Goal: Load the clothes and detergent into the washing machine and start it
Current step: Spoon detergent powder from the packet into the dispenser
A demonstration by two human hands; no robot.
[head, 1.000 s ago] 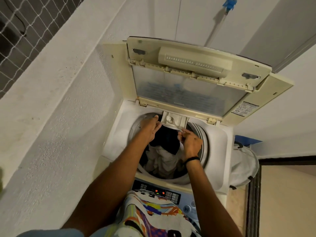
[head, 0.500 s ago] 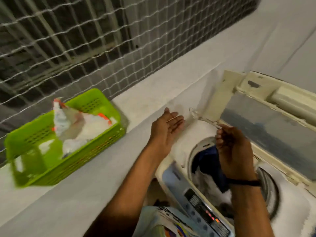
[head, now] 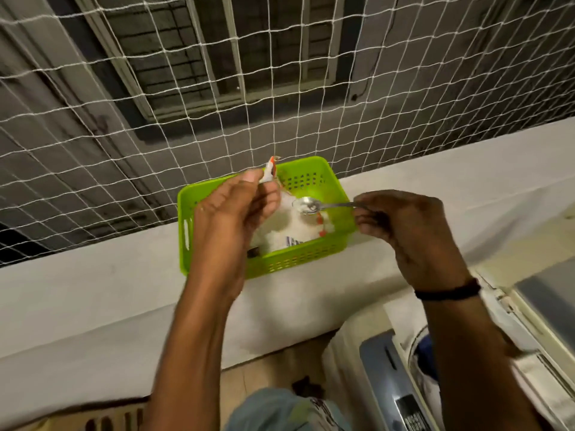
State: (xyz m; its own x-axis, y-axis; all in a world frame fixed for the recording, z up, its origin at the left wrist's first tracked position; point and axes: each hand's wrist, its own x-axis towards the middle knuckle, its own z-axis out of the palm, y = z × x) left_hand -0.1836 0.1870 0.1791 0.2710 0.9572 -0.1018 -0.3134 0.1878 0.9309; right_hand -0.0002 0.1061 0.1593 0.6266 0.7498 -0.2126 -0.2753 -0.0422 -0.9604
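Scooping detergent is judged to be the step in hand. The bag (head: pixel 292 228) of powder stands in the basket (head: pixel 295 262) on the ledge (head: pixel 93 290). Its top edge is pinched between thumb and fingers of the left hand (head: pixel 236 213). The spoon (head: pixel 311 206) is gripped by its handle in the curled fingers of the right hand (head: pixel 404 234), with its bowl held over the bag and only a trace of powder on it. The washer (head: pixel 382 377) is seen at lower right, with clothes (head: pixel 424 349) in the drum. Next, the spoon is probably to be dipped, filled and carried level to the washer.
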